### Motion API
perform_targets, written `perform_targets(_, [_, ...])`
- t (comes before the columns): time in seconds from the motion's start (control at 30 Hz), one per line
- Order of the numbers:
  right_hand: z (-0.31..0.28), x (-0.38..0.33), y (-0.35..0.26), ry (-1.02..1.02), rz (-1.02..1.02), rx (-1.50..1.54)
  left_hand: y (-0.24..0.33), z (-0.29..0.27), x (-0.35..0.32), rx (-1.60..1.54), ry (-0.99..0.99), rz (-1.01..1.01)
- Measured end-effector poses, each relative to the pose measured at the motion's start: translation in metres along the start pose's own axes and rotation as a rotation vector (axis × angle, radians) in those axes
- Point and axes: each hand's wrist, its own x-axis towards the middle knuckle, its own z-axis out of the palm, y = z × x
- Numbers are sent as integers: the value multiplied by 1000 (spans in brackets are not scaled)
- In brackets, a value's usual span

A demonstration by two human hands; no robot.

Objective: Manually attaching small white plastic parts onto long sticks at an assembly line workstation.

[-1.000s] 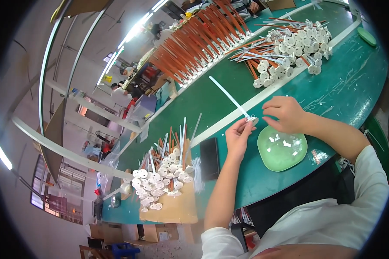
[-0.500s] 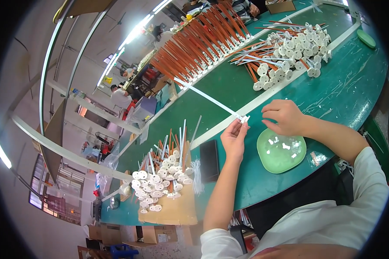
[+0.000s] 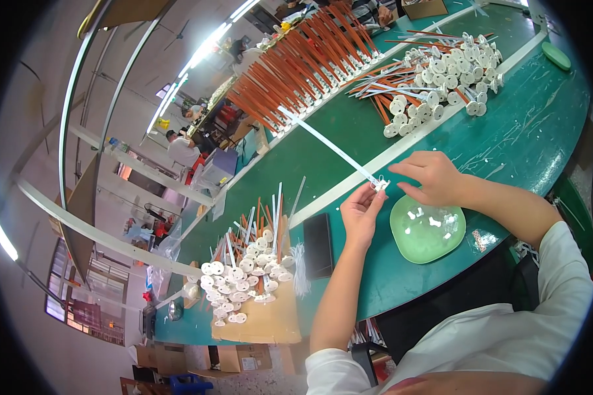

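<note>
One white strip (image 3: 329,144), small white fitting (image 3: 381,186) at its near end, pinched in left hand (image 3: 360,214); strip slants far-left. Right hand (image 3: 433,178) just right of fitting; cannot tell whether its fingers grip anything. Green dish (image 3: 420,247) on its near side, white pieces (image 3: 435,222) inside. Left heap (image 3: 244,273) and far-right heap (image 3: 451,74): disc-ended strips.

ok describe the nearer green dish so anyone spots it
On the near side of the green table, just below the right hand, sits a rounded dish. Unlike the other green dish at upper right, it visibly holds small white pieces.
</note>
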Motion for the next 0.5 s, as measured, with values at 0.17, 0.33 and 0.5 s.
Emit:
perform_targets(0.17, [4, 1, 0, 68, -89, 81, 2, 6, -6, -46, -136, 56])
perform_targets(0.33, [5, -4, -2, 90, -195, 99, 2, 6, -9, -57, -191, 86])
perform_targets(0.5, [6, -4, 0, 84, -173, 79, -2, 9, -5, -77, -169, 73])
